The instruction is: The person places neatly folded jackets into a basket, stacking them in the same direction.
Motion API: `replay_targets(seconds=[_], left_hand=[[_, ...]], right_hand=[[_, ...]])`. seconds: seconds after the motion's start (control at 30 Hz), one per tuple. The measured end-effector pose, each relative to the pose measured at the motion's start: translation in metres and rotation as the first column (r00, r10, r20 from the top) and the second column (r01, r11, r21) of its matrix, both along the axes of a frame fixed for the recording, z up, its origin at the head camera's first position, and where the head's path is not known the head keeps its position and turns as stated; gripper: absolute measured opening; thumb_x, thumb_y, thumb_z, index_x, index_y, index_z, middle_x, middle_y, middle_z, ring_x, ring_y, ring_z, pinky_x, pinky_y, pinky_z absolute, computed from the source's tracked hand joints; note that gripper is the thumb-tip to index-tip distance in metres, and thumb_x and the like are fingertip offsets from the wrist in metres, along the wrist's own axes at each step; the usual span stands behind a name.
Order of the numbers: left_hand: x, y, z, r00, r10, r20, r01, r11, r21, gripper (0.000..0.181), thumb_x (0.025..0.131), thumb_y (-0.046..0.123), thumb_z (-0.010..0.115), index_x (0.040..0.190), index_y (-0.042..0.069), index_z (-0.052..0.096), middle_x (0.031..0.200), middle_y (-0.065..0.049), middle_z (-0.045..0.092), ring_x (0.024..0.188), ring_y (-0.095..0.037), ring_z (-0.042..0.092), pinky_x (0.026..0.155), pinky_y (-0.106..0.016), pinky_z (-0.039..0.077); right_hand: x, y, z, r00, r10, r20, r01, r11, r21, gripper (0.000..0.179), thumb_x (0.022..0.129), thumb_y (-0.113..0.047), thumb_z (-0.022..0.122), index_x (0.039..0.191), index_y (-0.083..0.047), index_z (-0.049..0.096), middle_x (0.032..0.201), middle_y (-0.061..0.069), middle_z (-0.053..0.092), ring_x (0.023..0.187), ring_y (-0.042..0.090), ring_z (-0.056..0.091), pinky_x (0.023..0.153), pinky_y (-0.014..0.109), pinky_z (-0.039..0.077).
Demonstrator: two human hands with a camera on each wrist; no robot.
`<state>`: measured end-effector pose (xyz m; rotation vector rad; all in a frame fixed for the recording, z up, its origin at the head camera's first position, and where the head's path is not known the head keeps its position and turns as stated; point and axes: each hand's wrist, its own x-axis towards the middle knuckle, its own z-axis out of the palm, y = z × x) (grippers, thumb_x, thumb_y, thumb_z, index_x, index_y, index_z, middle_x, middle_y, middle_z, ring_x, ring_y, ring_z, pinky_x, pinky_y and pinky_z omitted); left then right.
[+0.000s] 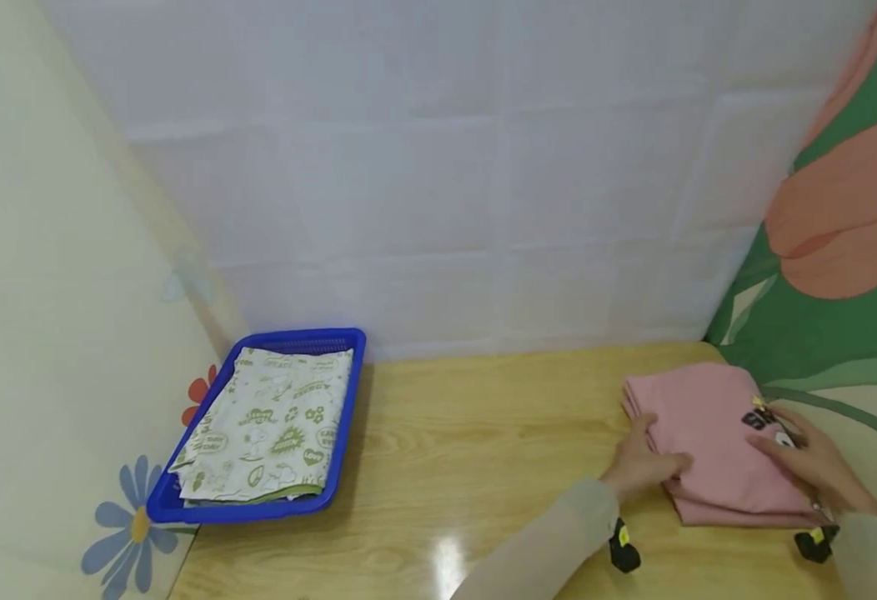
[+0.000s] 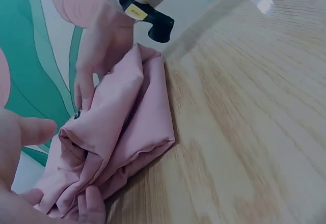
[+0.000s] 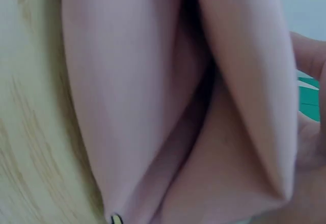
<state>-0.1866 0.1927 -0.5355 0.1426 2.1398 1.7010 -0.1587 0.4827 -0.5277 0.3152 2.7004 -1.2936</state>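
A folded pink garment (image 1: pixel 709 450) with black lettering and a cartoon print lies at the table's right end. My left hand (image 1: pixel 644 462) holds its left edge, thumb over the top and fingers at the side. On the opposite edge, beside the print, my right hand (image 1: pixel 814 458) grips the cloth with its thumb on top. Stacked folds of the garment (image 2: pixel 109 122) show in the left wrist view, with the left fingers (image 2: pixel 91 203) against them. Close up in the right wrist view, the cloth (image 3: pixel 122 81) hides most of the right hand.
At the left of the wooden table (image 1: pixel 483 442) stands a blue basket (image 1: pixel 344 454) with folded white-and-green printed cloth (image 1: pixel 266 425) in it. A white sheet (image 1: pixel 438 183) hangs behind, and a green floral curtain (image 1: pixel 821 333) closes off the right side.
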Motion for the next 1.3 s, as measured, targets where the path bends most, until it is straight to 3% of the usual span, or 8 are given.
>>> replay_targets(seconds=[0.23,0.47,0.63,0.73,0.83,1.07,1.13,1.3], left_hand=[[0.001,0.003,-0.007,0.999,0.001,-0.045,-0.006,0.993,-0.121,0.073,0.082,0.027,0.092,0.146,0.031,0.058,0.143,0.004,0.063,0.130,-0.017,0.061,0.110,-0.041,0.054],[0.006,0.009,-0.016,0.996,0.024,-0.082,-0.033,0.994,-0.109,0.070,0.081,0.022,0.092,0.141,0.035,0.057,0.130,0.008,0.064,0.113,-0.010,0.063,0.099,-0.035,0.057],[0.004,0.012,-0.027,0.991,0.066,-0.114,-0.074,0.995,-0.070,0.064,0.083,0.010,0.083,0.140,0.030,0.059,0.130,0.006,0.064,0.110,-0.008,0.063,0.097,-0.032,0.058],[-0.001,0.004,-0.022,0.990,0.083,-0.118,-0.089,0.995,-0.044,0.065,0.083,0.003,0.078,0.141,0.027,0.060,0.134,0.004,0.064,0.114,-0.009,0.063,0.099,-0.032,0.057],[-0.003,-0.002,-0.010,0.989,0.092,-0.115,-0.096,0.995,-0.029,0.068,0.083,0.000,0.076,0.143,0.027,0.059,0.138,0.004,0.063,0.117,-0.010,0.063,0.102,-0.032,0.057],[-0.003,-0.007,0.002,0.993,0.082,-0.082,-0.082,0.997,0.004,0.072,0.082,-0.003,0.076,0.144,0.030,0.059,0.142,0.004,0.062,0.118,-0.011,0.063,0.103,-0.033,0.057],[-0.004,-0.011,0.004,0.994,0.070,-0.079,-0.069,0.997,0.023,0.073,0.082,-0.003,0.075,0.144,0.031,0.058,0.141,0.004,0.062,0.118,-0.010,0.063,0.102,-0.034,0.058],[-0.015,-0.020,0.006,0.990,0.051,-0.135,-0.040,0.996,0.082,0.074,0.082,0.000,0.074,0.145,0.034,0.056,0.145,0.002,0.061,0.118,-0.008,0.060,0.097,-0.029,0.057]], right_hand=[[0.006,0.004,-0.004,0.997,0.069,-0.023,-0.067,0.996,0.065,0.092,0.111,-0.042,0.056,0.167,0.002,-0.002,0.155,0.055,0.023,0.137,0.073,0.036,0.076,0.026,0.053],[0.016,-0.007,-0.014,0.996,-0.047,-0.071,0.050,0.998,0.042,0.095,0.109,-0.044,0.059,0.169,-0.003,-0.001,0.164,0.048,0.010,0.139,0.072,0.026,0.097,0.078,0.043],[0.023,-0.014,-0.014,0.991,-0.084,-0.101,0.087,0.996,0.026,0.089,0.109,-0.045,0.060,0.172,-0.015,0.005,0.168,0.043,0.009,0.142,0.071,0.023,0.104,0.085,0.032],[0.021,-0.019,-0.012,0.985,-0.091,-0.144,0.094,0.995,0.018,0.083,0.108,-0.044,0.063,0.172,-0.025,0.014,0.164,0.043,0.024,0.132,0.027,0.055,0.107,0.051,0.052],[0.018,-0.022,-0.009,0.980,-0.099,-0.174,0.108,0.993,0.039,0.078,0.107,-0.042,0.065,0.171,-0.029,0.023,0.153,0.044,0.037,0.101,-0.012,0.044,0.076,0.015,0.049],[0.016,-0.028,-0.004,0.980,-0.145,-0.133,0.152,0.988,0.039,0.076,0.107,-0.049,0.061,0.171,-0.030,0.024,0.160,0.037,0.037,0.137,0.052,0.035,0.102,0.031,0.046],[0.017,-0.029,-0.002,0.980,-0.147,-0.135,0.152,0.988,0.024,0.075,0.107,-0.047,0.062,0.170,-0.029,0.025,0.159,0.037,0.038,0.137,0.053,0.034,0.101,0.026,0.047],[0.014,-0.032,0.007,0.970,-0.159,-0.184,0.157,0.987,-0.026,0.071,0.107,-0.041,0.066,0.168,-0.033,0.031,0.138,0.017,0.056,0.105,-0.001,0.048,0.067,0.011,0.050]])
